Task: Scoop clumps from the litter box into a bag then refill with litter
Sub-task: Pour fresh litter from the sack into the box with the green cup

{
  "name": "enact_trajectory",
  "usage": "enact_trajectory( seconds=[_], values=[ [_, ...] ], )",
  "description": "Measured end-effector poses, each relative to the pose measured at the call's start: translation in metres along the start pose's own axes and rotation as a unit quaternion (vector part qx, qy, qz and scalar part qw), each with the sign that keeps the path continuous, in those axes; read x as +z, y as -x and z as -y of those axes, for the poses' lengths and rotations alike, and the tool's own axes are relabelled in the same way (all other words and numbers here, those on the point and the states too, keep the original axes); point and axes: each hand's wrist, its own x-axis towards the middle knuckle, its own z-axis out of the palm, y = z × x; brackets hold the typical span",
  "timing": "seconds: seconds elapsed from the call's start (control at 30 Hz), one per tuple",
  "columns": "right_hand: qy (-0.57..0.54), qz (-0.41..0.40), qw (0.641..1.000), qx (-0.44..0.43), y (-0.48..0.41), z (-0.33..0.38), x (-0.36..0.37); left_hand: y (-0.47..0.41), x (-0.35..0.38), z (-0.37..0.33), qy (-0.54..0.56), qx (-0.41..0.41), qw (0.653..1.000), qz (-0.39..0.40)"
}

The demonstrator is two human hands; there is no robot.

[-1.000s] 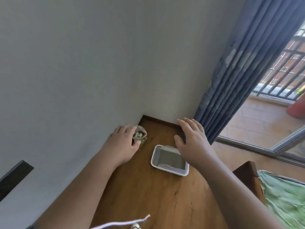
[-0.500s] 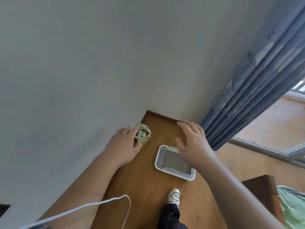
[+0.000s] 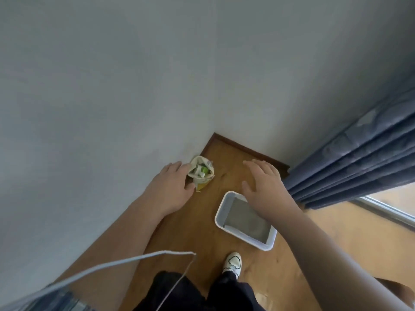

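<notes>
Both hands are held out in front, and nothing is gripped by either. The left hand [image 3: 170, 191] is seen from the back, fingers loosely extended; its fingertips overlap the edge of a small crumpled bag [image 3: 201, 173], though whether contact is made cannot be told from this height. The right hand [image 3: 265, 187] is spread wide, palm down, fingers apart, and the far corner of the litter box [image 3: 219, 217] is covered by it in the view.

The box is set on the wooden floor [image 3: 197, 225] near the corner of the room, with a flat grey layer of litter [image 3: 244, 218] showing inside its white walls. The bag stands against the wall [image 3: 157, 86], well to the left of the box, its mouth open (green and white scraps can be made out inside, nothing sharper).

A blue curtain [image 3: 359, 171] is cut off at the right edge. One white shoe [image 3: 233, 262] and dark trousers [image 3: 231, 292] are seen below, and a pale cord [image 3: 125, 261] is looped across the lower left, blurred.
</notes>
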Motion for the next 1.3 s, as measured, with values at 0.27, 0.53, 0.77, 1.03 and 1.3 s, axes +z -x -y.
enact_trajectory(
  seconds=[0.27, 0.53, 0.77, 1.03, 1.3],
  values=[
    [-0.021, 0.027, 0.998, 0.056, -0.065, -0.025, 0.049, -0.09, 0.042, 0.021, 0.004, 0.019, 0.999, 0.05],
    [-0.034, 0.025, 0.992, 0.121, -0.137, -0.057, 0.145, -0.185, 0.137, 0.073, 0.029, 0.022, 0.996, 0.081],
    [-0.067, 0.051, 0.991, 0.1, -0.23, -0.122, 0.31, -0.275, 0.291, 0.136, 0.042, 0.017, 0.999, 0.03],
    [-0.087, 0.032, 0.994, 0.052, -0.358, -0.195, 0.483, -0.401, 0.452, 0.212, 0.039, 0.011, 0.999, -0.021],
    [-0.092, -0.027, 0.995, -0.034, -0.471, -0.235, 0.585, -0.514, 0.541, 0.251, -0.013, 0.081, 0.993, -0.08]
  ],
)
